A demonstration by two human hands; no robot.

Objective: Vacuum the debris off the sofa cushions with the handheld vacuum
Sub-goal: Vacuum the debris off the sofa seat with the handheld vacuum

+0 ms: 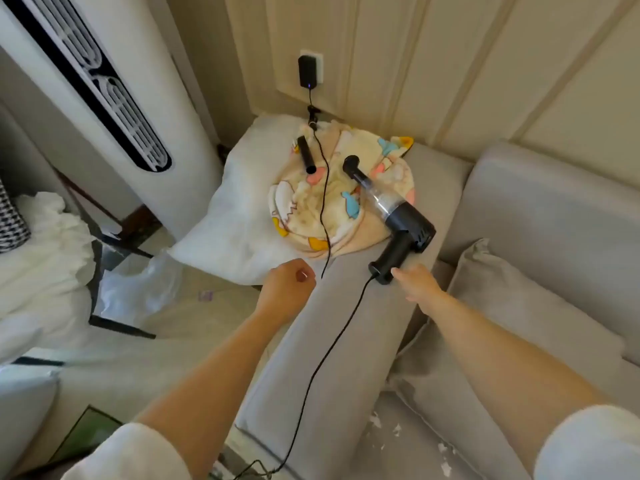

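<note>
The handheld vacuum (391, 216) is lying on its side on the grey sofa armrest (349, 327), its clear-barrelled front end resting on the patterned blanket (346, 206) bunched at the armrest's far end and its black handle pointing back toward the person. The right hand (417, 282) is reaching along the armrest with fingers spread apart, the fingertips (396, 271) sitting just beside the butt of the handle; whether they are touching it cannot be told, and nothing is gripped. The left hand (289, 282) is hovering over the armrest's left edge, fingers curled together into a loose fist with nothing seen in it. A black cord (311, 372) is running from the handle's base down the length of the armrest toward the viewer. A second cable (323, 202) is trailing from the wall charger (307, 71), above the armrest's far end, across the blanket. A black nozzle attachment (306, 154) is lying on the blanket, left of the vacuum. White debris (391, 431) is lying scattered on the seat cushion (415, 448) to the right of the armrest, below the grey throw pillow (509, 334).
</note>
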